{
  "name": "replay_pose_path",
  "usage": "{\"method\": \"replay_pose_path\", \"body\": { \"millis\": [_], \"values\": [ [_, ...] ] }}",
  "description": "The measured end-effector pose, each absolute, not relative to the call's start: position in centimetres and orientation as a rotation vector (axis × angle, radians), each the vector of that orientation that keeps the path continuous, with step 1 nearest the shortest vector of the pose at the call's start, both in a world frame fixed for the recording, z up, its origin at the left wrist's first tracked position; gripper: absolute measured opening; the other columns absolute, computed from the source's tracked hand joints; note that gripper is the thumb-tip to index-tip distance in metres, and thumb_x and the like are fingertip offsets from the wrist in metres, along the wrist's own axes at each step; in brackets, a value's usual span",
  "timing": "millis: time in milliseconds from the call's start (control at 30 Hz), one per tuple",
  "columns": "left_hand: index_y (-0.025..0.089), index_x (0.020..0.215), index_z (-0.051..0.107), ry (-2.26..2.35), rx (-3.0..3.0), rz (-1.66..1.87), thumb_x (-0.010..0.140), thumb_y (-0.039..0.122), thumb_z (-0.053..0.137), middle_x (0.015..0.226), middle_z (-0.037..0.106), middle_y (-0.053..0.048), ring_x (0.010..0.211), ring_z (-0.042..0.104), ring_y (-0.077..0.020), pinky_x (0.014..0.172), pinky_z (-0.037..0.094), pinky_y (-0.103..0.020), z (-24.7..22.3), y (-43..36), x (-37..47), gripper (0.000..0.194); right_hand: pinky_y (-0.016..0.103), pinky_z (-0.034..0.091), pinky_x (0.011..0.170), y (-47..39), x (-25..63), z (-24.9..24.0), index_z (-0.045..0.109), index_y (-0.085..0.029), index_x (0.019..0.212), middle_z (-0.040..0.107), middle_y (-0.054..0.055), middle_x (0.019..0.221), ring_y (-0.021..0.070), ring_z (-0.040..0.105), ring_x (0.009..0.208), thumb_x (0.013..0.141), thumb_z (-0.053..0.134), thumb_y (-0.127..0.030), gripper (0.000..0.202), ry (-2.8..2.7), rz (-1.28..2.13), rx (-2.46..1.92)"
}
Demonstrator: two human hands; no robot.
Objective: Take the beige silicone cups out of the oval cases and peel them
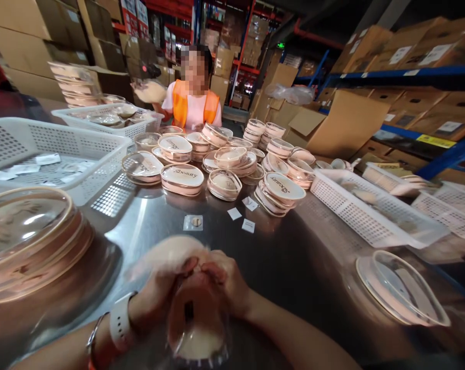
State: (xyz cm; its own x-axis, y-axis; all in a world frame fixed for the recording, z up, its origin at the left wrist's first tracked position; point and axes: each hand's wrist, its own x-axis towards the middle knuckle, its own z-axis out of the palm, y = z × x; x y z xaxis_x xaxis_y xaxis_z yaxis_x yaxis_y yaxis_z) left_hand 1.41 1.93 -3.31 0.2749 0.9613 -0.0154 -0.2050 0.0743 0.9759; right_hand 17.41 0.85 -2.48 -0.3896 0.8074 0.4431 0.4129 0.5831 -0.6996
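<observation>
My left hand (157, 295) and my right hand (230, 280) meet low in the middle, both with closed fingers. Between them they pinch a peach cup-shaped piece in clear plastic (197, 318), which hangs below the fingers and bears a small dark rectangle. A pale rounded pad (166, 254), smeared by motion, sticks out above my left hand; whether it is joined to the hanging piece I cannot tell. On the metal table (294, 277) beyond my hands lie a small clear packet with a round piece (193, 222) and several white paper slips (248, 226).
Several peach oval cases (182, 180) with clear lids are piled ahead. Stacked cases (28, 246) stand at left, and one case (404, 288) lies at right. White baskets (101, 177) flank the table. A person in an orange vest (180, 105) sits opposite. Cartons (417, 46) fill shelves.
</observation>
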Motion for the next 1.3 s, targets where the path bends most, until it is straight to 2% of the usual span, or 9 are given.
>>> {"method": "replay_pose_path", "body": {
  "millis": [100, 233, 367, 500, 600, 700, 967, 1133, 1300],
  "values": [
    [0.011, 0.067, 0.069, 0.774, 0.810, 0.870, 0.071, 0.029, 0.068, 0.057, 0.065, -0.003, 0.054, 0.059, -0.0174, 0.055, 0.049, -0.026, -1.6, 2.0, 1.4, 0.018, 0.026, 0.043, 0.062, 0.9, 17.1, -2.3, 0.062, -0.018, 0.064, 0.061, 0.001, 0.063, 0.0142, 0.055, 0.062, 0.084, 0.053, -0.028, 0.023, -1.939, 0.819, -1.073],
    [0.013, 0.079, 0.069, 0.598, 0.636, 0.765, 0.065, 0.039, 0.081, 0.065, 0.068, -0.003, 0.059, 0.062, -0.0166, 0.062, 0.050, -0.027, -1.2, 1.9, 1.2, 0.032, 0.022, 0.040, 0.055, 1.3, 17.1, -2.1, 0.065, -0.015, 0.067, 0.063, 0.001, 0.064, 0.0125, 0.055, 0.059, 0.082, 0.057, -0.027, 0.021, -1.806, 0.902, -1.195],
    [0.018, 0.090, 0.066, 0.591, 0.728, 0.862, 0.061, 0.016, 0.084, 0.074, 0.068, 0.001, 0.065, 0.063, -0.0138, 0.066, 0.050, -0.024, -2.3, 2.0, 1.6, 0.035, 0.021, 0.039, 0.052, 2.7, 18.7, -1.7, 0.067, -0.015, 0.063, 0.062, -0.001, 0.057, 0.0117, 0.055, 0.056, 0.089, 0.055, -0.034, 0.034, -2.086, 0.759, -1.235],
    [0.017, 0.098, 0.063, 0.668, 0.650, 0.899, 0.068, 0.012, 0.076, 0.085, 0.071, -0.003, 0.069, 0.067, -0.0163, 0.066, 0.053, -0.026, -2.7, 2.7, 1.6, 0.033, 0.032, 0.049, 0.080, 5.6, 21.9, -1.7, 0.072, -0.017, 0.095, 0.073, 0.008, 0.092, 0.0208, 0.066, 0.087, 0.093, 0.050, -0.033, 0.027, -2.153, 0.197, -1.613],
    [0.015, 0.087, 0.065, 0.661, 0.549, 0.818, 0.061, 0.004, 0.070, 0.079, 0.071, -0.003, 0.066, 0.066, -0.0164, 0.063, 0.052, -0.025, -2.5, 2.9, 1.2, 0.029, 0.049, 0.039, 0.101, 8.1, 24.3, -2.9, 0.058, -0.010, 0.125, 0.062, 0.019, 0.125, 0.0310, 0.053, 0.121, 0.093, 0.047, -0.024, 0.036, -2.098, 0.067, -1.766],
    [0.012, 0.073, 0.065, 0.613, 0.541, 0.748, 0.056, 0.002, 0.065, 0.067, 0.069, -0.003, 0.059, 0.064, -0.0147, 0.058, 0.049, -0.022, -2.3, 2.7, 1.1, 0.020, 0.061, 0.024, 0.110, 9.5, 25.6, -4.5, 0.047, -0.013, 0.137, 0.049, 0.018, 0.142, 0.0342, 0.037, 0.136, 0.092, 0.050, -0.026, 0.047, -2.197, 0.078, -1.781],
    [0.010, 0.072, 0.066, 0.658, 0.580, 0.728, 0.073, 0.024, 0.061, 0.067, 0.069, -0.008, 0.061, 0.064, -0.0191, 0.062, 0.050, -0.029, -1.9, 2.5, 1.1, 0.015, 0.055, 0.008, 0.118, 8.5, 22.5, -5.7, 0.051, -0.012, 0.132, 0.052, 0.016, 0.138, 0.0295, 0.032, 0.139, 0.091, 0.051, -0.029, 0.044, -2.341, -0.041, -1.651],
    [0.014, 0.080, 0.067, 0.639, 0.677, 0.675, 0.061, 0.006, 0.063, 0.069, 0.069, -0.002, 0.062, 0.062, -0.0155, 0.062, 0.048, -0.025, -2.1, 1.9, 1.4, 0.020, 0.067, 0.015, 0.111, 10.3, 25.4, -6.0, 0.040, -0.011, 0.140, 0.042, 0.021, 0.146, 0.0363, 0.030, 0.140, 0.096, 0.036, -0.026, 0.047, -2.044, -0.170, -1.873],
    [0.015, 0.066, 0.065, 0.544, 0.764, 0.524, 0.055, -0.001, 0.061, 0.061, 0.062, 0.002, 0.051, 0.052, -0.0081, 0.050, 0.039, -0.018, -2.2, 0.7, 2.1, 0.020, 0.063, 0.032, 0.104, 12.2, 29.5, -6.6, 0.060, -0.019, 0.121, 0.060, 0.020, 0.127, 0.0378, 0.050, 0.124, 0.095, 0.043, -0.031, 0.034, -1.933, -0.175, -1.928]
  ]
}}
